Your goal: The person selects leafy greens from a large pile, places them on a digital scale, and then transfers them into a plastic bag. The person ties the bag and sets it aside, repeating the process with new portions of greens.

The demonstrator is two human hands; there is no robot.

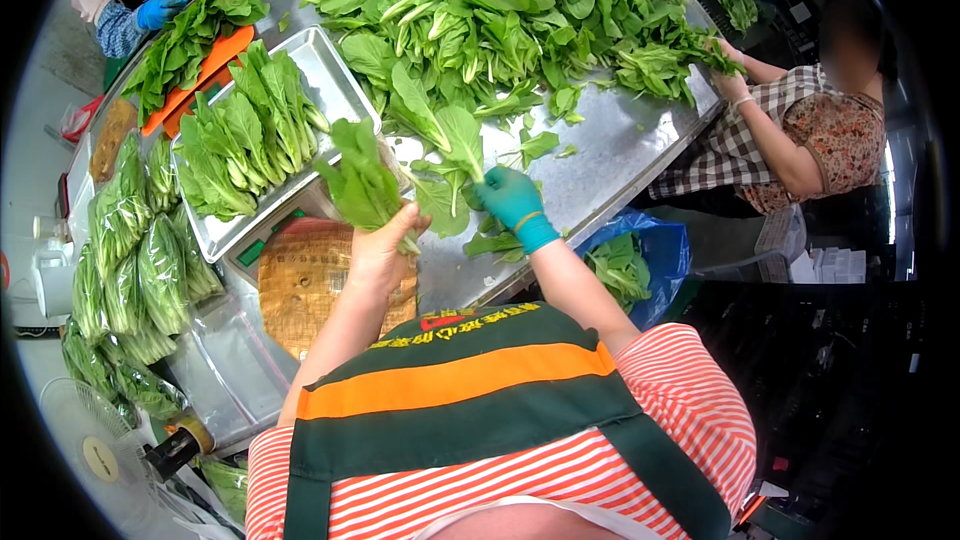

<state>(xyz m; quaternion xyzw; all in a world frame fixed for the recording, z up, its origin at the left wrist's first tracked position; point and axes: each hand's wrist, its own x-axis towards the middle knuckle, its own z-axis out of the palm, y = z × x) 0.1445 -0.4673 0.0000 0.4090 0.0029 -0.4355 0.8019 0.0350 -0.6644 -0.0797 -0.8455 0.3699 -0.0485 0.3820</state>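
My bare left hand (382,244) grips a small bunch of leafy greens (360,176), its leaves pointing away from me. To its right, my right hand (514,202) wears a teal rubber glove with a band at the wrist. Its fingers close on the pale stem of a single leafy green (460,136). Loose leaves (439,202) lie on the metal table (592,139) between and beneath my hands. Just left of the held bunch, a metal tray (346,82) carries a row of trimmed greens (251,135). Beyond my hands rises a large heap of greens (480,22).
Bagged greens (142,262) pile up at left, above a fan (101,457) and a tape dispenser (176,450). A brown woven sheet (300,277) lies near my left forearm. A blue bag (664,259) hangs at right. Co-workers' hands (161,11) (727,75) handle greens.
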